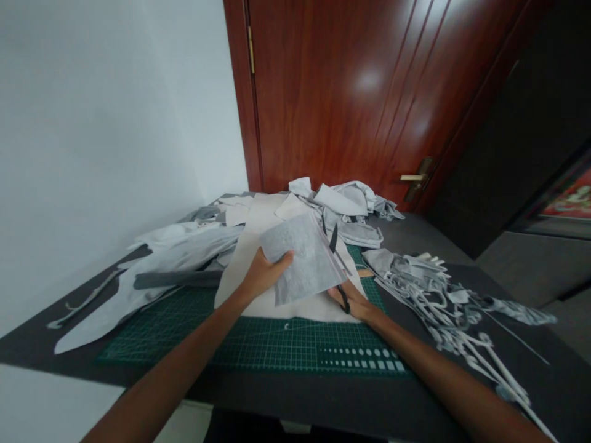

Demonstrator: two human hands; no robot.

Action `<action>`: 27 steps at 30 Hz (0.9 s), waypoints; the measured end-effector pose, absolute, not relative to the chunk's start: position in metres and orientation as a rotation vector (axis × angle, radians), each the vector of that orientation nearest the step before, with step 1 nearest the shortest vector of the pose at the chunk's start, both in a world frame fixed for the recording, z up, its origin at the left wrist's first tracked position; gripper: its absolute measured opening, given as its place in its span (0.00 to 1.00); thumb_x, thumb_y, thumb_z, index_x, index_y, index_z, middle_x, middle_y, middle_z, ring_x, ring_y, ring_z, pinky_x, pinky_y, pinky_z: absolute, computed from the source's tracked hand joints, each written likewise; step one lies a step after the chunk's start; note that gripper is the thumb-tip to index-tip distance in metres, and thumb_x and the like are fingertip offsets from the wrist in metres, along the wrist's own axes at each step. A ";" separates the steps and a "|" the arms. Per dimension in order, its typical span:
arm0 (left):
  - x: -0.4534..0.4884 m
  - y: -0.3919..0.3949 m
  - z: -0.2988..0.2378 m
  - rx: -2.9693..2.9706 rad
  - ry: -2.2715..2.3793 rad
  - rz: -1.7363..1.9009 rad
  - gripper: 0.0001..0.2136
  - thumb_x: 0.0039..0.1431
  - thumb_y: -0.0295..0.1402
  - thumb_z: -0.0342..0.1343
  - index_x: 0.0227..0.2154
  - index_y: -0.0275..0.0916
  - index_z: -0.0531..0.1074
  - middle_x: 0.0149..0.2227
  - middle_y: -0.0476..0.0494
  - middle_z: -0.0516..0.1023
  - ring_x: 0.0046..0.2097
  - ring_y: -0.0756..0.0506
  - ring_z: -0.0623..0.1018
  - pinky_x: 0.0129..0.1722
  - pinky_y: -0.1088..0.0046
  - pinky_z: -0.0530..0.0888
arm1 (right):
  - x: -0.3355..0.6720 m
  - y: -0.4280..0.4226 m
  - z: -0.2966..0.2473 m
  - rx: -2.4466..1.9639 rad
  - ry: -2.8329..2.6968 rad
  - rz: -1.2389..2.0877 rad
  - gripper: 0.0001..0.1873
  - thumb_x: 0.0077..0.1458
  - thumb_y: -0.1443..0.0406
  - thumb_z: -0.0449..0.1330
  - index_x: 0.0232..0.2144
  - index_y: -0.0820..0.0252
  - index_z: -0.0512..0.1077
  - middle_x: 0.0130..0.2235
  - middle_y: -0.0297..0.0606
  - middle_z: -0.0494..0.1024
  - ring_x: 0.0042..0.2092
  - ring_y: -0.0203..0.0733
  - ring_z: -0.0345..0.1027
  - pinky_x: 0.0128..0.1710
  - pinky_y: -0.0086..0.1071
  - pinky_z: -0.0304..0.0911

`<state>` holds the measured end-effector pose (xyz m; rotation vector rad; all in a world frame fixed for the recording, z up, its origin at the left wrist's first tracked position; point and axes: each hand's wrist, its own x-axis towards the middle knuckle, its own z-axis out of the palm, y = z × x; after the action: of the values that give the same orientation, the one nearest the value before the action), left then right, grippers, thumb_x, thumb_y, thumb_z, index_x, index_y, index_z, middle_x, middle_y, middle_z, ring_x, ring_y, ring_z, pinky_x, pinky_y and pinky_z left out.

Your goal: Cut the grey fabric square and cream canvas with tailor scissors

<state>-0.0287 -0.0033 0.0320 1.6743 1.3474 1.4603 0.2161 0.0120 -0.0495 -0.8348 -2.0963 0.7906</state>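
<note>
Bare forearms [184,363] reach into my view, the left hand [263,275] clamped on a pale grey translucent sheet [305,261] above a green gridded cutting mat [258,344], the right hand [353,303] apart, gripping black-handled scissors [333,239] at its edge; this looks like trimming, calling for the blades to close there.

A pale grey, faintly mottled fabric piece [307,261] shows against a cream fabric sheet [258,246] and a dark green cutting mat [249,347] printed with a pale grid. The black scissors [342,299] look dark beside them. Pale grey fabric strips [438,307] lie on the charcoal desk [295,397]; a glossy reddish-brown wooden door [351,92] shows streaky grain.
</note>
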 end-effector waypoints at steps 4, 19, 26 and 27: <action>-0.025 -0.008 0.042 1.685 1.343 1.453 0.19 0.56 0.38 0.60 0.49 0.35 0.75 0.50 0.36 0.83 0.54 0.38 0.81 0.58 0.55 0.75 | 0.219 0.012 -0.050 -0.847 -2.127 0.760 0.27 0.64 0.44 0.51 0.47 0.56 0.75 0.49 0.47 0.75 0.56 0.60 0.64 0.62 0.55 0.56; -0.021 -0.024 0.084 1.838 1.500 1.318 0.21 0.54 0.42 0.62 0.48 0.36 0.77 0.47 0.37 0.84 0.49 0.36 0.82 0.50 0.58 0.80 | 0.220 0.016 -0.048 -0.809 -2.297 0.643 0.29 0.44 0.66 0.64 0.52 0.57 0.70 0.56 0.46 0.72 0.57 0.60 0.63 0.60 0.57 0.56; -0.024 -0.010 0.088 1.765 1.533 1.312 0.24 0.52 0.42 0.64 0.50 0.34 0.75 0.49 0.33 0.83 0.50 0.35 0.82 0.51 0.56 0.80 | 0.212 0.039 -0.048 -0.869 -2.286 0.539 0.20 0.45 0.62 0.68 0.42 0.60 0.71 0.48 0.46 0.73 0.51 0.58 0.66 0.55 0.58 0.60; -0.024 -0.006 0.089 1.758 1.522 1.326 0.23 0.52 0.41 0.64 0.49 0.34 0.75 0.49 0.34 0.83 0.50 0.35 0.82 0.51 0.56 0.80 | 0.212 0.041 -0.048 -0.877 -2.273 0.528 0.21 0.46 0.60 0.69 0.41 0.60 0.71 0.47 0.46 0.73 0.51 0.58 0.66 0.54 0.58 0.60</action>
<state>-0.0241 -0.0063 0.0895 1.7582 1.5222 1.3263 0.2119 0.0412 -0.0477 -0.8773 -2.2727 0.5285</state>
